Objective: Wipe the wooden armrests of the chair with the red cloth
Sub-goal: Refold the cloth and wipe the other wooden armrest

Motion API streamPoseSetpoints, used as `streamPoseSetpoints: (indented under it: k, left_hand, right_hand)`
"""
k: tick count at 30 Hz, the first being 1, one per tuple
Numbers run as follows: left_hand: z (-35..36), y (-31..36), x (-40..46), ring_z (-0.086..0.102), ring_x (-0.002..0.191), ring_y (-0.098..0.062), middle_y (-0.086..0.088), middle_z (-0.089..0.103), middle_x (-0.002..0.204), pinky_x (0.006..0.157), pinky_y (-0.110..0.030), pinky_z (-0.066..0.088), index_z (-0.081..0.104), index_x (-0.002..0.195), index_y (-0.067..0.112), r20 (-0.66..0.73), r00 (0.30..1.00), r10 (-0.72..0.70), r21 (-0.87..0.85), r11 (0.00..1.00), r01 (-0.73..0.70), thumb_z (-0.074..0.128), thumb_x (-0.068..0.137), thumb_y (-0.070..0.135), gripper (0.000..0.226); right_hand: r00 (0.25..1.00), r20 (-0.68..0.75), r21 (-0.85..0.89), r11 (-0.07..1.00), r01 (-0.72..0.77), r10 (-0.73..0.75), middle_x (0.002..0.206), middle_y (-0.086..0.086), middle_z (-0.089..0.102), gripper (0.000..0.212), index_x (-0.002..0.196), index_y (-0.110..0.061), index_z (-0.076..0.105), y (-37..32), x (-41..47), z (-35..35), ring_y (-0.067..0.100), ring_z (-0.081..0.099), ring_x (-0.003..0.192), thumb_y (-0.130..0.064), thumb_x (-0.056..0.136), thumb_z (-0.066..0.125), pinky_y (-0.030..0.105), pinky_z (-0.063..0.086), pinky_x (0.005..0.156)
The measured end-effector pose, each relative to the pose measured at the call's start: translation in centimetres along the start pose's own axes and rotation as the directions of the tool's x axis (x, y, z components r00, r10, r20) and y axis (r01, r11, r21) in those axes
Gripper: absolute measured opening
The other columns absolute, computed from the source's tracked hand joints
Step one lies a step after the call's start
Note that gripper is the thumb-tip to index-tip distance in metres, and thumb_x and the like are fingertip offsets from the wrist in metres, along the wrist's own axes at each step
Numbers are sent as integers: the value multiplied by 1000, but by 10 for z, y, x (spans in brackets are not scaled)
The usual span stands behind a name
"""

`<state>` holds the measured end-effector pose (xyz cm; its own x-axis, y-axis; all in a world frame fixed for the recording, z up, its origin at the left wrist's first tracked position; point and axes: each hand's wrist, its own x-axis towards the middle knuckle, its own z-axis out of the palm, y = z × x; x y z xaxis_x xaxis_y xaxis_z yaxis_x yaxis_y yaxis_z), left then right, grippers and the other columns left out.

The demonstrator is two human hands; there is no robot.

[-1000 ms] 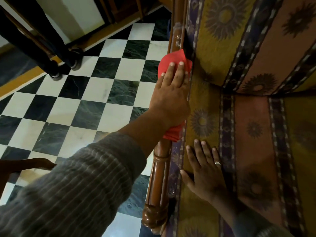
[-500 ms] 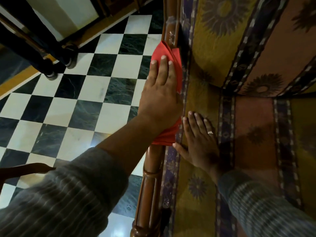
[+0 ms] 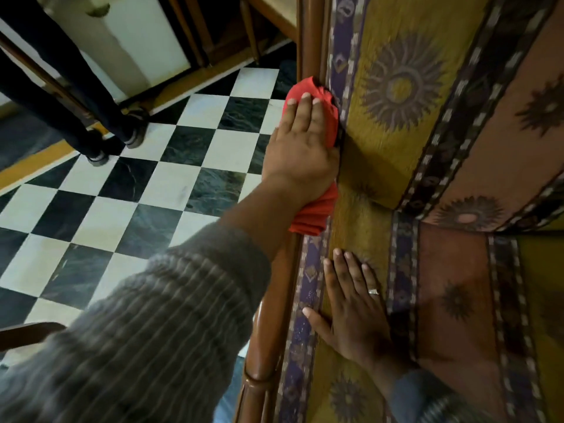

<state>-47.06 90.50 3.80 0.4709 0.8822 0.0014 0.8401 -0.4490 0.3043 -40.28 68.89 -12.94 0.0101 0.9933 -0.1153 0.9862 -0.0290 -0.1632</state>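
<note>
A polished wooden armrest point(image 3: 268, 337) runs up the middle of the view along the chair's left side. My left hand point(image 3: 300, 148) lies flat on the red cloth point(image 3: 314, 209), pressing it onto the rail near the backrest. Red cloth shows past the fingertips and under the wrist. My right hand point(image 3: 351, 306), with a ring on one finger, rests flat with spread fingers on the patterned seat cushion point(image 3: 451, 300) beside the rail and holds nothing.
The upholstered backrest point(image 3: 403, 87) rises right of the cloth. A black and white checkered floor point(image 3: 128, 190) lies to the left. Dark furniture legs with castors point(image 3: 134, 134) stand at the upper left, and another wooden piece point(image 3: 27, 332) juts in at the lower left.
My left hand has slid the cloth further up the armrest toward the backrest. My right hand has drawn back down the seat cushion, away from the cloth.
</note>
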Motion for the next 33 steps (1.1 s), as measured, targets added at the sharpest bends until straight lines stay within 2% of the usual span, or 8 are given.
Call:
streamPoseSetpoints:
  k: [5,11,17,20,24,27,30,33]
  left_hand:
    - [4,9,-1,-4,155,-30,-12,1,168,126,-44,5,3,157,8,-15,995,-94,-16,995,94,34,99,40,73]
    - [-7,-16,8,-6,154,-31,-13,2,168,125,-50,8,6,158,8,123,974,191,133,969,-207,26,91,44,79]
    - [-2,-9,0,-5,155,-28,-13,4,167,125,-36,-1,7,157,6,-4,998,68,-44,997,-68,36,101,34,69]
    - [2,-6,-13,-4,155,-30,-15,3,167,126,-39,0,7,157,4,-7,999,40,-26,999,-41,34,101,35,70]
    - [7,-3,-71,-6,155,-28,-12,0,168,127,-44,3,5,157,8,15,999,51,-31,998,-51,23,96,40,71]
    - [6,-5,-110,-8,154,-29,-13,1,167,125,-38,-4,6,157,7,53,994,94,-78,993,-89,13,89,43,77]
    - [3,-12,-102,-4,154,-32,-15,5,167,126,-43,1,8,156,5,85,988,126,-2,992,-126,14,90,45,78]
    - [-6,-9,-50,-4,154,-32,-17,4,167,126,-42,0,6,156,4,114,983,144,85,984,-154,27,100,42,72]
  right_hand:
    - [1000,-5,26,1000,5,-5,165,17,16,95,155,-7,23,2,0,3,31,11,154,-75,90,32,57,26,118]
    - [1000,-16,28,1000,15,-14,165,17,16,95,155,-7,22,2,1,5,32,12,154,-75,90,33,57,27,118]
    - [1000,-29,5,1000,3,-3,166,16,15,94,156,-7,22,1,0,6,31,11,154,-75,91,29,56,25,119]
    - [999,-32,5,1000,3,-3,165,16,15,94,156,-7,22,1,1,6,30,11,154,-75,91,30,56,23,120]
    - [1000,-12,16,1000,2,-2,165,15,15,94,156,-8,21,0,0,4,30,10,154,-75,91,30,55,24,119]
    - [1000,4,16,1000,5,-5,165,17,14,93,155,-7,21,-1,0,5,31,10,154,-75,92,22,56,25,118]
    - [1000,-15,23,1000,-13,13,166,16,14,93,156,-7,20,-1,-1,8,31,11,154,-74,92,24,56,26,118]
    - [999,-50,20,1000,-11,12,166,15,15,93,156,-8,20,0,-2,11,30,11,154,-74,91,33,55,24,119]
